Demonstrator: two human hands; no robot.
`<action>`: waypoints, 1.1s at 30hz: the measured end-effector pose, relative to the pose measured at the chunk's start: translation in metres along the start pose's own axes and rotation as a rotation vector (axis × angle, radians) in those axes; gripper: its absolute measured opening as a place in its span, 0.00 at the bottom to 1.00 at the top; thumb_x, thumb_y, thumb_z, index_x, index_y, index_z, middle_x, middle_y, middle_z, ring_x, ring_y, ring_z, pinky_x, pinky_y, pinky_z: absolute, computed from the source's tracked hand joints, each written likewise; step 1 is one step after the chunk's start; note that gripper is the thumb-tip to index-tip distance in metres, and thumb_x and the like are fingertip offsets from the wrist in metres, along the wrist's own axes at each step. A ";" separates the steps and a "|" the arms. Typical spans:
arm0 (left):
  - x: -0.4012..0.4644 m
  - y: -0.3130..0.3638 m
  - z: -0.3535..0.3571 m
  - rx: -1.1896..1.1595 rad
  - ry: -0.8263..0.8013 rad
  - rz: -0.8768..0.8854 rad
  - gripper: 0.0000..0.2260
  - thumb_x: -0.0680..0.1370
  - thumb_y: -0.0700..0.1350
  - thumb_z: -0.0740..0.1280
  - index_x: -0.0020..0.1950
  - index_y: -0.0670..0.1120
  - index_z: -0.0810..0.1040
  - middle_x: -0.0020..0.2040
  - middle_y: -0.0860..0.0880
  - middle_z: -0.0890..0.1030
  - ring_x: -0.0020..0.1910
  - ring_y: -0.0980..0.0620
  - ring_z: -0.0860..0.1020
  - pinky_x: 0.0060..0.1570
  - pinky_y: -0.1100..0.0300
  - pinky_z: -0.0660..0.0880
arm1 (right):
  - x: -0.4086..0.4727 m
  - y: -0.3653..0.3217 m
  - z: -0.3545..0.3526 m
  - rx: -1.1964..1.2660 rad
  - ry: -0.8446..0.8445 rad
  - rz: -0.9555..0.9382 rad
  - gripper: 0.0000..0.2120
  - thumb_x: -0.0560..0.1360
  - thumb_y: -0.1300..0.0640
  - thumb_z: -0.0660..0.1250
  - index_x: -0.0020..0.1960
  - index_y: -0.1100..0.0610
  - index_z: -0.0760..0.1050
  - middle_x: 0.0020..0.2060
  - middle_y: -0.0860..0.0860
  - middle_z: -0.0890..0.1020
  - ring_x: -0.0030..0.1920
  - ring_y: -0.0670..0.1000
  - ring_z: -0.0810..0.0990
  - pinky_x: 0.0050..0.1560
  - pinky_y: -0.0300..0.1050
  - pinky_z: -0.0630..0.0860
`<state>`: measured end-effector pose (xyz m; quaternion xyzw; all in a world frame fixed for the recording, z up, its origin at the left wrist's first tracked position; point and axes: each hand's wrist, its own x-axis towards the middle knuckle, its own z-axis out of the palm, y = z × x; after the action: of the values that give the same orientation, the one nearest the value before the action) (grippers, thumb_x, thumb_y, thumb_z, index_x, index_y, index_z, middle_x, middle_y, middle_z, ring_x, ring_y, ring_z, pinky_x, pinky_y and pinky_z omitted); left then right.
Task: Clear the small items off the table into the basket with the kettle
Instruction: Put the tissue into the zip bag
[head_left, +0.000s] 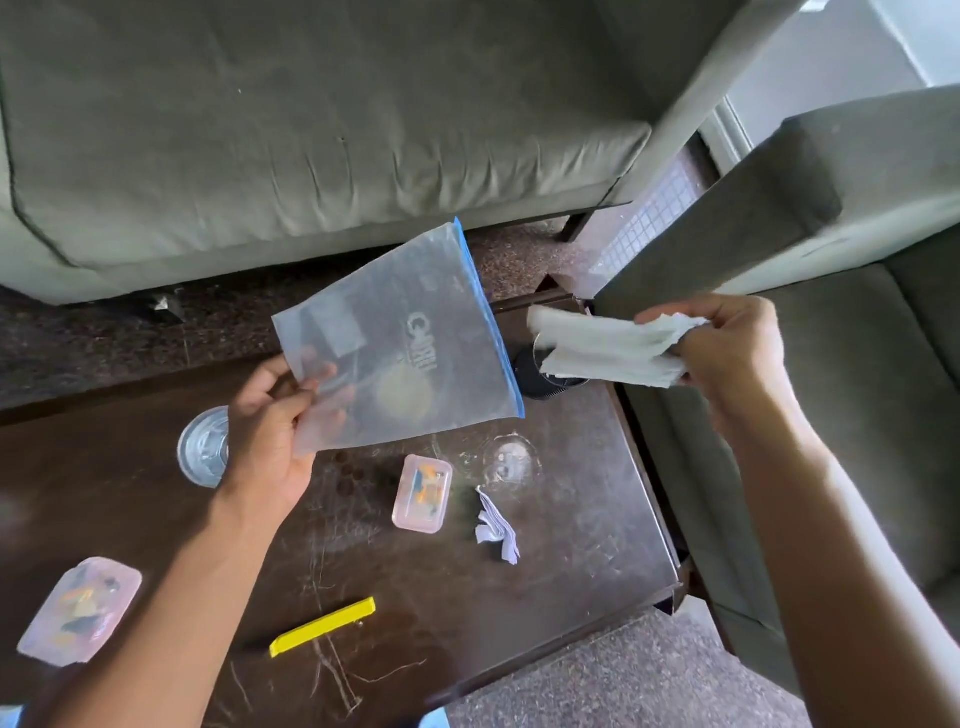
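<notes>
**Bag in one hand, tissue in the other, above a cluttered table**

Over the dark, scratched table (571, 561), going left to right: a pinkish translucent lidded box (80, 612) lies near the near-left corner with coloured bits showing through its lid. Further back, a clear drinking glass (201, 447) stands upright, partly hidden behind the left wrist. The left hand (275, 426) is raised above the tabletop, its fingers and thumb pinching the lower left corner of a clear zip bag (400, 343); fingertips show through the plastic. The bag is held flat and tilted, its blue zip edge facing right. Below it, a yellow strip-like item (322, 627) lies flat towards the near edge. A second, smaller pink box (422, 493) sits near the table's middle, and just to its right, not touching, lies a crumpled scrap of white paper (496, 527). Behind the bag's zip edge a dark round container (540, 376) stands at the table's far right corner, partly covered. The right hand (727, 343) hovers beyond the table's right edge, fingers curled round one end of a folded white tissue (608, 351), whose free end points towards the bag's opening without touching it. Grey sofas (311, 130) flank the table behind and on the right. No basket or kettle shows in this view
</notes>
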<state>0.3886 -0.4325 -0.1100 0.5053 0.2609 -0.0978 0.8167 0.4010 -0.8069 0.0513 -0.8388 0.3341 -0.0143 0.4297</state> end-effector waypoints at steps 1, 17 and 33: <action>0.000 -0.001 0.000 0.012 0.008 0.001 0.23 0.80 0.24 0.64 0.55 0.50 0.87 0.51 0.50 0.92 0.51 0.51 0.91 0.41 0.57 0.88 | 0.005 0.004 0.003 -0.026 0.006 0.035 0.19 0.65 0.68 0.65 0.41 0.49 0.90 0.37 0.52 0.89 0.38 0.57 0.88 0.41 0.56 0.89; 0.011 -0.004 0.008 0.106 0.019 0.042 0.20 0.81 0.25 0.63 0.55 0.48 0.86 0.49 0.50 0.91 0.51 0.52 0.90 0.44 0.58 0.88 | 0.032 0.002 0.053 -0.451 0.038 -0.029 0.21 0.67 0.67 0.63 0.49 0.52 0.90 0.44 0.58 0.86 0.45 0.62 0.84 0.45 0.48 0.83; 0.008 0.006 0.011 0.076 0.009 0.053 0.20 0.81 0.24 0.62 0.56 0.46 0.84 0.46 0.50 0.91 0.49 0.55 0.90 0.44 0.62 0.86 | 0.021 0.014 0.092 -0.731 -0.112 -0.144 0.24 0.71 0.63 0.68 0.63 0.45 0.84 0.60 0.54 0.84 0.63 0.62 0.80 0.57 0.49 0.77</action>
<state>0.4014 -0.4388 -0.1052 0.5431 0.2471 -0.0837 0.7981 0.4384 -0.7591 -0.0221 -0.9576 0.2331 0.1216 0.1177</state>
